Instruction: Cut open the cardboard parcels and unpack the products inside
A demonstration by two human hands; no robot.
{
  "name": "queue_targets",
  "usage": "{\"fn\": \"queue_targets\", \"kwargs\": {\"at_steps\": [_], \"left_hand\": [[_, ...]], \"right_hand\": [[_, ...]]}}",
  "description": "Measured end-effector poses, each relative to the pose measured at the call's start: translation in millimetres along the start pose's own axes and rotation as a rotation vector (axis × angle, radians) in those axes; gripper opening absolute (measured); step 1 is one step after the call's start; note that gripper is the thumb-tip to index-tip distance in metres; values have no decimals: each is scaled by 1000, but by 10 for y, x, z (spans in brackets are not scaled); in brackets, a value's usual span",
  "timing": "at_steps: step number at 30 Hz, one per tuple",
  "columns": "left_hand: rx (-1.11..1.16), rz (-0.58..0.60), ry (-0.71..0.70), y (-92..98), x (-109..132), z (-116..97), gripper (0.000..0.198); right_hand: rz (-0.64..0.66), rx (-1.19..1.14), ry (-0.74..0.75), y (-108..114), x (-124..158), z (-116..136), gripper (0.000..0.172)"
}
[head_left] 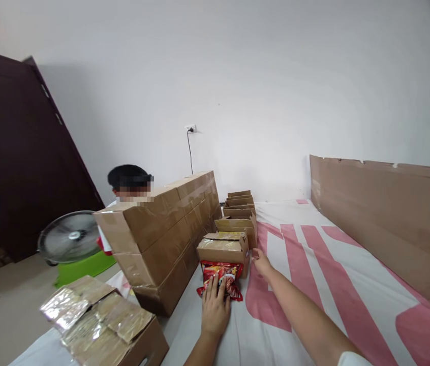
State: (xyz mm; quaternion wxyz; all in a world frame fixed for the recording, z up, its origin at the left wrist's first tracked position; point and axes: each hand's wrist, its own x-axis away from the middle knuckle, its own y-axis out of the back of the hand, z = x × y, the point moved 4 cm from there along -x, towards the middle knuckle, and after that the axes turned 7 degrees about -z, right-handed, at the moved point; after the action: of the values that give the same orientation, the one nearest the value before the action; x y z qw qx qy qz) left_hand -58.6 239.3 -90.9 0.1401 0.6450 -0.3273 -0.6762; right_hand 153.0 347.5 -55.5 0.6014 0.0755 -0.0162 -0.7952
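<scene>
My left hand (215, 307) lies with stretched fingers on top of a red food packet (234, 291), pressing flat on it rather than wrapping round it. The packet rests on the cloth against the near side of a small open cardboard box (218, 255). Yellowish contents show beneath that box's raised flaps. My right hand (262, 262) is beside the box's right corner, fingers slightly bent and apart, with nothing visible in them. Whether its fingertips touch the cardboard is hard to tell. Behind this box runs a row of more open cardboard boxes (238, 201).
Taped cartons (154, 249) form a stacked wall on the left. A box with plastic-wrapped flaps (104, 325) sits at front left. A person's head (129, 178) shows behind the wall, near a fan (72, 236). A cardboard panel (382, 213) borders the pink-and-white cloth (314, 274).
</scene>
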Motion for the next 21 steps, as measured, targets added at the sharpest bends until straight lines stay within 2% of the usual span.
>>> {"fn": "queue_targets", "kwargs": {"at_steps": [3,6,15,21], "left_hand": [[-13,-2,1,-2,1,1,50],[-19,1,0,-1,0,-4,51],[-16,-11,4,5,-8,-31,52],[-14,-5,2,9,-9,-35,53]], "right_hand": [[-8,1,-44,-136,-144,-52,32],[0,15,-72,-181,-175,-126,32],[-42,63,-74,78,-38,-228,30],[-69,-27,21,-52,-87,-180,32]]}}
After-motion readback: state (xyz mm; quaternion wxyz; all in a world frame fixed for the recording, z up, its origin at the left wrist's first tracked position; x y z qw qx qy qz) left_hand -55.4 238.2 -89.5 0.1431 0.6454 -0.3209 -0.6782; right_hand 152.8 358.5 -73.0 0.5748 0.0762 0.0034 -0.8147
